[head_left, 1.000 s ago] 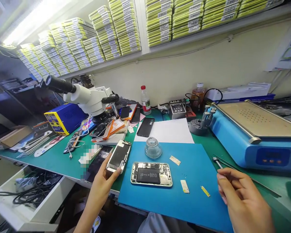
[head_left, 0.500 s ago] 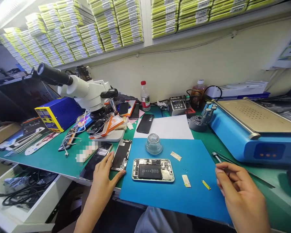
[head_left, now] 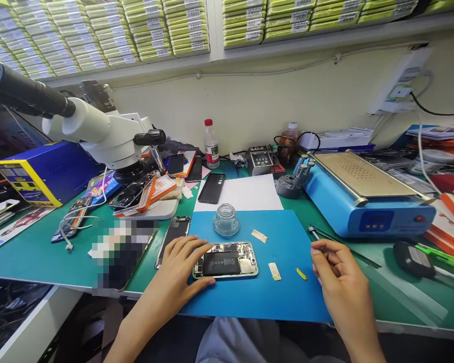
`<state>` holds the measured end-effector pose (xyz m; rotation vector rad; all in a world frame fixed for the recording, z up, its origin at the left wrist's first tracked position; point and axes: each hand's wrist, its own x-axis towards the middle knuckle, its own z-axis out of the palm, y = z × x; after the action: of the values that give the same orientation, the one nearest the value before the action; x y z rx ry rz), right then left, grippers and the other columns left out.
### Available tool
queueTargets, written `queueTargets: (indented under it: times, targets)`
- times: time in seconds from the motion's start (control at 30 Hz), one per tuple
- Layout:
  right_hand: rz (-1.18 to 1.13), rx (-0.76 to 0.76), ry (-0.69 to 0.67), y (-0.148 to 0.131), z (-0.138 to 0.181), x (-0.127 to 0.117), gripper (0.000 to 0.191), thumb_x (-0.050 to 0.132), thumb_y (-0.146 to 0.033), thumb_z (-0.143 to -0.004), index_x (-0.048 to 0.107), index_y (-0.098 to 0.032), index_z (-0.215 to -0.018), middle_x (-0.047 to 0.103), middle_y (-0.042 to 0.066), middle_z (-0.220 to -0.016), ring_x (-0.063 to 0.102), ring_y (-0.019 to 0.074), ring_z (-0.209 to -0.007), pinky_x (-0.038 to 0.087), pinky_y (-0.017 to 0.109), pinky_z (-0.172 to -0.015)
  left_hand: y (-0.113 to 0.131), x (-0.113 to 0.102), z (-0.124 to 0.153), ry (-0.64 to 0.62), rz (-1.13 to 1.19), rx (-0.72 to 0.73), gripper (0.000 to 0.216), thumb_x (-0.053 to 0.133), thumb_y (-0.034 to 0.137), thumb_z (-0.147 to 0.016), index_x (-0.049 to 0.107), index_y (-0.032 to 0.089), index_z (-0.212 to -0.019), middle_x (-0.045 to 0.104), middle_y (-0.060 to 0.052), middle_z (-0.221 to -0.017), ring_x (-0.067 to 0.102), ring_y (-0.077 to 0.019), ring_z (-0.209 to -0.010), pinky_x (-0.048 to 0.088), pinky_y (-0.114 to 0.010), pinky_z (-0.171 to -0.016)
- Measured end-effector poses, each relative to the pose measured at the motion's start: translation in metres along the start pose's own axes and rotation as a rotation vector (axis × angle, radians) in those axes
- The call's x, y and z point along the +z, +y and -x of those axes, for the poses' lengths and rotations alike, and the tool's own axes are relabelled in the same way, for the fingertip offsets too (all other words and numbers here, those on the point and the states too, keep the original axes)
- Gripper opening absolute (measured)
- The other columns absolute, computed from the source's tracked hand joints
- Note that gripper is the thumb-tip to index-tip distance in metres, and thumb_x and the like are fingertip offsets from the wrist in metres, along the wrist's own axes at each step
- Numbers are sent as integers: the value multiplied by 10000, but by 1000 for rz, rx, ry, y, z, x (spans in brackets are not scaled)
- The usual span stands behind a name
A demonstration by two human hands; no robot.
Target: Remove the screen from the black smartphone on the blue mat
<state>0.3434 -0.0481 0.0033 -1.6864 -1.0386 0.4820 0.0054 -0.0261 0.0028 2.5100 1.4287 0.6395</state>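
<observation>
An opened phone (head_left: pixel 227 259) with its battery and boards showing lies on the blue mat (head_left: pixel 280 297). My left hand (head_left: pixel 183 264) closes round its left end, fingers over the top edge and thumb under the near edge. A detached screen panel (head_left: pixel 173 234) lies flat on the green mat just left of that hand. My right hand (head_left: pixel 336 282) rests at the blue mat's right edge, seen from the back, fingers curled together; what they hold, if anything, is hidden. A thin metal tool (head_left: pixel 313 232) lies on the table just beyond its fingertips.
A glass jar (head_left: pixel 226 220), two small metal plates (head_left: pixel 259 235) and a yellow bit (head_left: pixel 301 274) sit on the blue mat. A microscope (head_left: pixel 98 133) stands at the left, a blue heating machine (head_left: pixel 359 196) at the right. A black phone (head_left: pixel 211 188) and white paper (head_left: pixel 245 194) lie behind.
My left hand laid the screen panel down on the green mat and moved right onto the opened phone. The view swung right. My right hand kept its curled pose.
</observation>
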Motion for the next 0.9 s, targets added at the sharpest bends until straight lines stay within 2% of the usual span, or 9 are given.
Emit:
queueTargets:
  times: [0.1, 0.23, 0.6, 0.9]
  targets:
    - [9, -6, -4, 1, 1, 0, 341, 636, -584, -905, 672, -262, -1010, 610, -14, -665, 530, 174, -579, 445, 273, -514, 2, -5, -6, -42, 42, 23, 567, 785, 395, -968, 585, 372, -1498, 672, -50, -1449, 543, -340, -1399, 433, -526, -1184]
    - [-21, -22, 3, 1, 3, 1, 298, 631, -541, -926, 664, -256, -1008, 594, -21, -658, 537, 172, -585, 433, 270, -527, 2, -1, -8, -69, 51, 51, 546, 760, 402, -983, 585, 385, -1500, 649, -52, -1474, 509, -350, -1430, 418, -547, -1196]
    - [-60, -26, -9, 0, 4, -1, 269, 609, -514, -957, 652, -254, -1013, 555, -38, -634, 494, 164, -562, 395, 273, -521, -6, 11, -3, -5, -28, 128, 548, 752, 374, -978, 566, 375, -1493, 659, -32, -1514, 520, -355, -1478, 328, -567, -1251]
    - [-59, -24, 5, -2, 4, -1, 272, 609, -512, -946, 651, -249, -1005, 570, -31, -634, 495, 164, -555, 392, 278, -513, 8, 8, -14, -60, -40, 159, 608, 794, 444, -947, 569, 404, -1510, 648, -43, -1518, 530, -381, -1457, 353, -601, -1223]
